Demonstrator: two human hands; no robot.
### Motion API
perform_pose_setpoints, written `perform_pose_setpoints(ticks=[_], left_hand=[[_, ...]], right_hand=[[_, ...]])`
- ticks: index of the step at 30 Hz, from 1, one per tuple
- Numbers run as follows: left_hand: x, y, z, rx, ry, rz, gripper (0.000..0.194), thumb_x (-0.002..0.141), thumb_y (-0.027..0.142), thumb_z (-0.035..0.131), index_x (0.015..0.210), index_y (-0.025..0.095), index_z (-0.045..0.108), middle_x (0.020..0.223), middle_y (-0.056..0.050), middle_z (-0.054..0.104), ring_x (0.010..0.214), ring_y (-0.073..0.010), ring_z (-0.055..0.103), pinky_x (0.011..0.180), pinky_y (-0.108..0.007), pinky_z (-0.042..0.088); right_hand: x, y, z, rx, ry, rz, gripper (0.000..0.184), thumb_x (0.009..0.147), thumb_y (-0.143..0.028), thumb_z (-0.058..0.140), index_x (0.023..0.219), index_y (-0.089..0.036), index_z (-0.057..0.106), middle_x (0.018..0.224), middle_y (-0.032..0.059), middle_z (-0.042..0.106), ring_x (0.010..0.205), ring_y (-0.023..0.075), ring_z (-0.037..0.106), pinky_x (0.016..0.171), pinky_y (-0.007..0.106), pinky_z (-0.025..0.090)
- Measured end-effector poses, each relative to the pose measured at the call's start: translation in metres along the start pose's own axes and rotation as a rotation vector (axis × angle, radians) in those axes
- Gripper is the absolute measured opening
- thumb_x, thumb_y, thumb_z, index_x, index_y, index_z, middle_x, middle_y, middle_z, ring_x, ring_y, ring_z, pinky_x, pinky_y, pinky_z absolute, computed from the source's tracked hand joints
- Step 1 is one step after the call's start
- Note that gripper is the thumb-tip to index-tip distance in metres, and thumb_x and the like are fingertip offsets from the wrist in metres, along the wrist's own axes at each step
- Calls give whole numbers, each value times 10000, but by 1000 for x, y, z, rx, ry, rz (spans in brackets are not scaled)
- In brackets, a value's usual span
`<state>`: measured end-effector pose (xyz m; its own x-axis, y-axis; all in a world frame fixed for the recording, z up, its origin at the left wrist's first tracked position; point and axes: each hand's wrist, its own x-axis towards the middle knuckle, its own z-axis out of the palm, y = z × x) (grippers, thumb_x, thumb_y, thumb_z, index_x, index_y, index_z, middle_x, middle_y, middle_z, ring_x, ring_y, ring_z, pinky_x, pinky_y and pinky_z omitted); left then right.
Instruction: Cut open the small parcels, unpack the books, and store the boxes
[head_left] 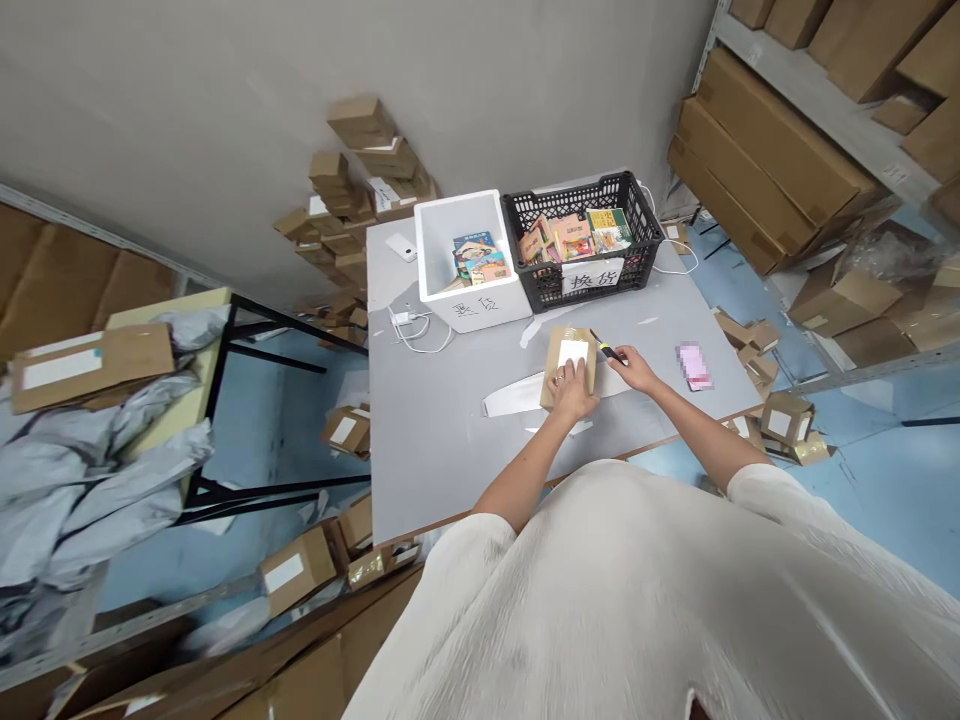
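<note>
A small brown cardboard parcel [556,345] with a white label lies on the grey table [427,430]. My left hand [572,391] rests on its near end, fingers stretched out over the cardboard and the label's lower edge. In my right hand [635,370] is a box cutter [609,350] with a black and yellow handle. Its tip points at the parcel's upper right edge; whether it touches the cardboard I cannot tell. Under the parcel, a long white strip [514,395] sticks out to the left.
Behind the parcel stand a white foam box [487,312] and a black plastic crate [544,295], both with booklets inside. A white cable [427,345] lies at the left, a pink blurred item [694,367] at the right. Cardboard boxes [300,570] crowd the floor around the table.
</note>
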<state>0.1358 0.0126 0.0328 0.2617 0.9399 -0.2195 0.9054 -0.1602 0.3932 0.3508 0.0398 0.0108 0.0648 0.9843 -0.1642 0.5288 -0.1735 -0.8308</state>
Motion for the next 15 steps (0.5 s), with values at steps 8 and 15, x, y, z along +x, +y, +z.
perform_pose_setpoints(ticks=[8,15], left_hand=[[-11,-40,-26,102,-109,195,1029,805,110,680,1736,302,285,1766,-150,388,1637,-367,327,1288,-626,272],[-15,-28,-27,85,-40,200,755,907,229,656,1633,253,448,1564,-178,562,1484,-374,495,1230,-527,380]], right_hand=[[-9,-6,15,36,-56,43,355,887,-583,617,1016,-252,613,1118,49,754,1078,251,700,1005,413,561],[-25,-16,13,288,-317,206,327,878,-536,735,938,-247,594,946,56,796,877,226,769,763,319,599]])
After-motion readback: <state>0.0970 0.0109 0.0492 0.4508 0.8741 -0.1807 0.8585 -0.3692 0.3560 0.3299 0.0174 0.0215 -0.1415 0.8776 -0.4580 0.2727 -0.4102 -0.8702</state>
